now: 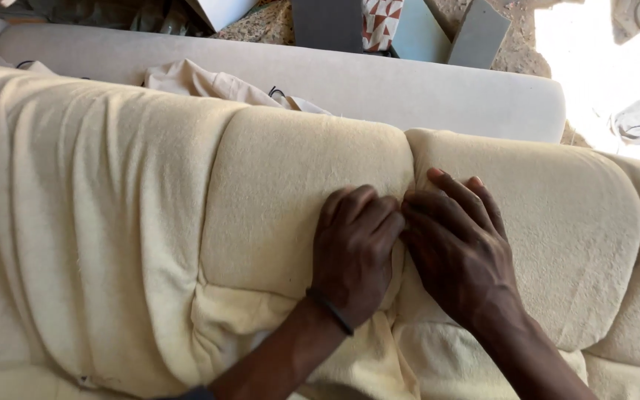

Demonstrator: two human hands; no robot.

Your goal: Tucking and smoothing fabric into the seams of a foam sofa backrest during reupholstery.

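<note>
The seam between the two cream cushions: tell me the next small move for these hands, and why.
Probably press the fabric deeper into the seam. The left hand and right hand meet side by side right at that groove between the left cushion and right cushion, fingers pushing down, and loose cloth bunches below.

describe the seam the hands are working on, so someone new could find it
Start at the long cream fleece-covered sofa back filling the view. Two puffed cushion panels meet near its middle in a deep vertical crease. The left hand and right hand press side by side into it; no other fold has hands on it.
</note>
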